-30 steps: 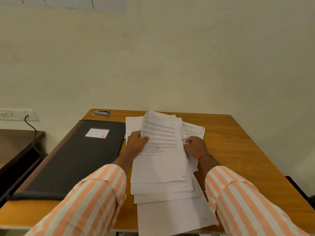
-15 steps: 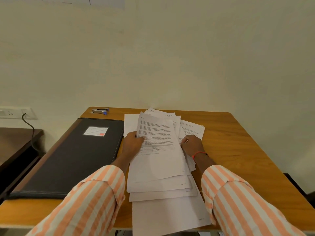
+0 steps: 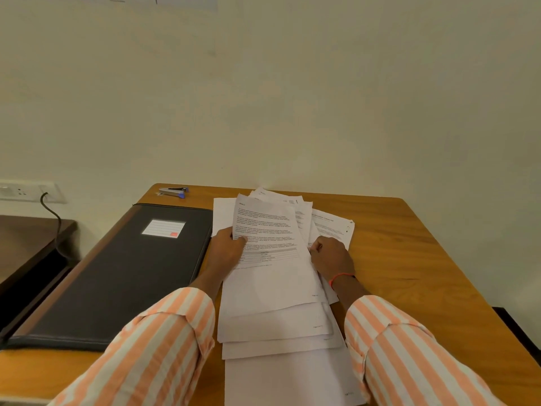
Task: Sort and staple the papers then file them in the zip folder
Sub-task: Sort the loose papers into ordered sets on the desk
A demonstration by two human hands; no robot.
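Your left hand (image 3: 227, 250) grips the top sheet (image 3: 272, 276) by its left edge; your right hand (image 3: 330, 256) pinches the right edge of the papers (image 3: 281, 341). These lie just right of the zip folder (image 3: 117, 273), long axis running away from you. The stapler (image 3: 173, 191) sits beyond the zip folder's far edge, nearer your left hand.

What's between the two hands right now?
Only the top printed sheet of the paper pile: left hand pinches its left edge, right hand grips the pile at its right edge. Head view.
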